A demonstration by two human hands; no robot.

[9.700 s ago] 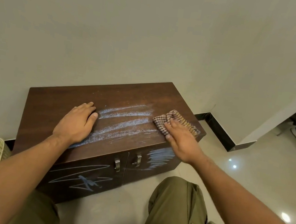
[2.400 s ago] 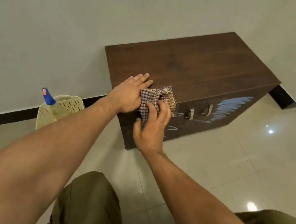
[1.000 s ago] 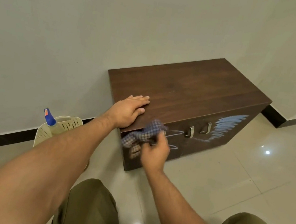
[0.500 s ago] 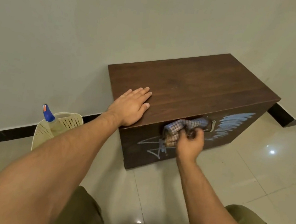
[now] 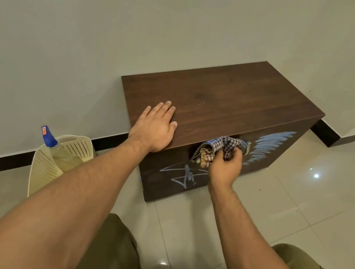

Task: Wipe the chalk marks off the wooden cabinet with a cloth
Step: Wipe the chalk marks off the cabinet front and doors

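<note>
The left hand (image 5: 154, 128) lies flat, fingers spread, on the front-left corner of the dark wooden cabinet (image 5: 223, 99), gripping nothing. The right hand (image 5: 225, 167) is closed around a bunched checked cloth (image 5: 216, 148), pressed against the cabinet's front face just under the top edge, beside a metal door handle (image 5: 247, 147). Chalk marks show on the front: a pale zigzag scribble (image 5: 185, 174) low on the left door and broad blue strokes (image 5: 269, 144) on the right door. No legible writing. Left of the cabinet, a blue-capped spray bottle (image 5: 50, 140) stands in a cream perforated basket (image 5: 40, 167) on the tiled floor (image 5: 298, 210).
</note>
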